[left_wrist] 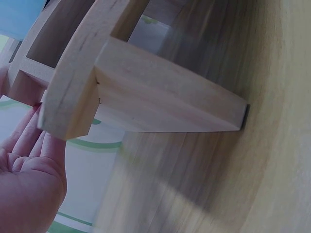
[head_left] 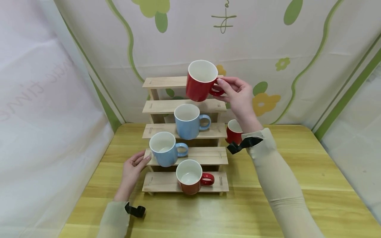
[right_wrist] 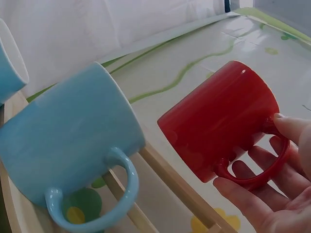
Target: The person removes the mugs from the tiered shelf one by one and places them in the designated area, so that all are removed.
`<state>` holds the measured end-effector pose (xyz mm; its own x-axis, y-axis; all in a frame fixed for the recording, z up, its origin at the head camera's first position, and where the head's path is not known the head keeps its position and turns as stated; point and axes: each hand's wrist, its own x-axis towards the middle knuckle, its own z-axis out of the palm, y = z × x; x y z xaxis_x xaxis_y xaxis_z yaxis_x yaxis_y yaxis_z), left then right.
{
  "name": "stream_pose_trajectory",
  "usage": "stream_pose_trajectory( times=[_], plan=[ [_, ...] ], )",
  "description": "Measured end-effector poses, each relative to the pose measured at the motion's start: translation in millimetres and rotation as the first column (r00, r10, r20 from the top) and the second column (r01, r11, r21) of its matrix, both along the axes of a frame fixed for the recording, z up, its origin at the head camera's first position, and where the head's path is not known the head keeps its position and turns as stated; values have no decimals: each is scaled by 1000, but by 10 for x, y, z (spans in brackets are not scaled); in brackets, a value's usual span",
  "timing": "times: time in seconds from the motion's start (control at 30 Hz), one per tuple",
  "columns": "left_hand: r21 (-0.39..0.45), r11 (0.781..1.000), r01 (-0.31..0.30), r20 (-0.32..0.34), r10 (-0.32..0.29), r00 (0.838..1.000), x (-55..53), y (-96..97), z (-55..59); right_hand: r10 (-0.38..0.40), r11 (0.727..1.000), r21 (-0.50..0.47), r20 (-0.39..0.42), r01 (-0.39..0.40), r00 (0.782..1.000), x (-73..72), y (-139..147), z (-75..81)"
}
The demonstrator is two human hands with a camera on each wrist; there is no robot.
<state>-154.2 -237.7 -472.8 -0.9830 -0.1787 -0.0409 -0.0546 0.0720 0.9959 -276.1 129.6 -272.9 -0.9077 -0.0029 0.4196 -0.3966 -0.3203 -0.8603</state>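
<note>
My right hand (head_left: 236, 94) pinches the handle of a red mug (head_left: 197, 91), white inside, held upright near the top shelves of a stepped wooden rack (head_left: 157, 106). The right wrist view shows fingers curled through the red handle (right_wrist: 279, 167). My left hand (head_left: 134, 172) grips the left end of the rack's second shelf from the front; the left wrist view shows its fingers (left_wrist: 51, 145) against the board's end. One light blue mug (head_left: 187, 124) stands on the middle shelf, another blue mug (head_left: 165, 153) on the shelf below. A red mug (head_left: 190, 181) sits on the lowest shelf.
Another red mug (head_left: 234, 131) stands on the wooden table (head_left: 297, 165) behind the rack's right side, partly hidden by my right forearm. A patterned cloth (head_left: 184, 43) hangs behind the rack, and white cloth sides flank the table.
</note>
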Motion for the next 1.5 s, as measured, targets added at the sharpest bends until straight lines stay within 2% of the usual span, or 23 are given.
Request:
stream_pose_trajectory(
  times=[0.3, 0.63, 0.97, 1.5],
  plan=[
    [-3, 1000, -4, 10, 4, 1000, -1, 14, 17, -51, 998, -20, 27, 52, 998, 58, 292, 31],
    [-5, 1000, 5, 16, -5, 1000, -8, 13, 35, -67, 996, -59, 29, 69, 997, 131, 607, -8],
    [-11, 1000, 2, 23, -2, 1000, -2, 16, 48, -89, 991, -104, 5, 89, 996, 193, 932, -111],
    [-1, 1000, -4, 10, 4, 1000, -1, 16, 32, -128, 982, -129, 65, 136, 990, 283, 1429, -278]
  ],
)
